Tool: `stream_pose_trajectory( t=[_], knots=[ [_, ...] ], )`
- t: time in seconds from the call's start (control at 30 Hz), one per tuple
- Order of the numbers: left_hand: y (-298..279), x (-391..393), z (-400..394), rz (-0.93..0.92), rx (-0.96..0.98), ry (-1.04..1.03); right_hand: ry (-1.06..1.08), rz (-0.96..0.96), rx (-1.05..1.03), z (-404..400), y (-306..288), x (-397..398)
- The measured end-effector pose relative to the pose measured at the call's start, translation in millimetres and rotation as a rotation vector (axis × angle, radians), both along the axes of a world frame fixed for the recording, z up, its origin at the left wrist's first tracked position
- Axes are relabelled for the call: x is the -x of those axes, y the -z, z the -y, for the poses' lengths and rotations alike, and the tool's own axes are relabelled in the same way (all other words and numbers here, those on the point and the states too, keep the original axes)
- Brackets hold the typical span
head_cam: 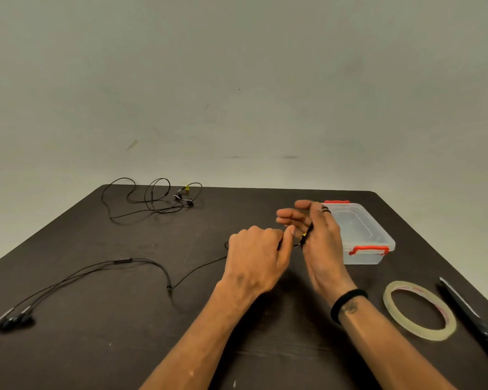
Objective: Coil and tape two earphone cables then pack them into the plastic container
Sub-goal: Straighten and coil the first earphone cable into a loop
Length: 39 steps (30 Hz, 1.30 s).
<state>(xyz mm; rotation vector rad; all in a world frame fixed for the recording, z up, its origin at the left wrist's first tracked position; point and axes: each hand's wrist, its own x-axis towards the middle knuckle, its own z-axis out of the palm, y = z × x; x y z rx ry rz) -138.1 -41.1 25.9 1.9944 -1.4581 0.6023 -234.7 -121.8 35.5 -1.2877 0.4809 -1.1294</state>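
- Head view: left hand (255, 254) curled at table centre, pinching the near earphone cable (141, 270) between thumb and forefinger.
- Right hand (316, 235) raised beside it, fingers straight and spread, thumb clamping the cable's plug end against the palm (a yellow tag shows there).
- Rest of that cable trailing left across the dark table (124, 347), past an inline remote, ending in earbuds (13, 320) near the left edge.
- Second earphone cable (152, 199) lying loose and uncoiled at the far left of the table, well apart from both hands.
- Clear plastic container (364, 235) with red latches, lid on, just behind the right hand.
- Roll of clear tape (419, 309) flat on the table right of the right forearm; black scissors (473, 313) beside it at the table's right edge.
- Black band on the right wrist, dark rings on one finger.
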Motion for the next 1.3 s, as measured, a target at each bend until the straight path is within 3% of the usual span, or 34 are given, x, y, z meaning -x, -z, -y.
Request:
stream_pose_trajectory(
  t=[0.13,0.4,0.5,0.6,0.8,0.93,1.0,1.13,1.3],
  knots=[
    [-9,-1,-4,0.016,0.089,0.054,0.007,-0.158,0.078,-4,5,0],
    [-18,-18,-7,-0.279,0.193,0.058,-0.254,-0.417,0.287,-26,6,1],
    [-24,-23,-11,-0.314,0.257,0.015,-0.339,-0.557,0.231,-32,6,3],
    [-25,-33,-13,-0.331,0.283,-0.001,-0.526,-0.566,0.057,-33,3,1],
    [-19,-39,-11,-0.357,0.294,-0.02,-0.985,-0.307,-0.298,-36,-7,2],
    [-16,-34,-7,-0.465,0.165,-0.071,-1.079,0.0,-0.467,-34,-19,8],
    [-16,-27,-6,-0.489,0.032,-0.092,-1.059,0.153,-0.508,-33,-24,12],
    [-12,-10,-10,-0.32,-0.235,-0.045,-0.913,0.368,-0.528,-28,-34,18],
    [-3,-3,-3,-0.3,-0.277,0.036,-0.656,0.485,-0.477,-15,-37,24]
  ],
)
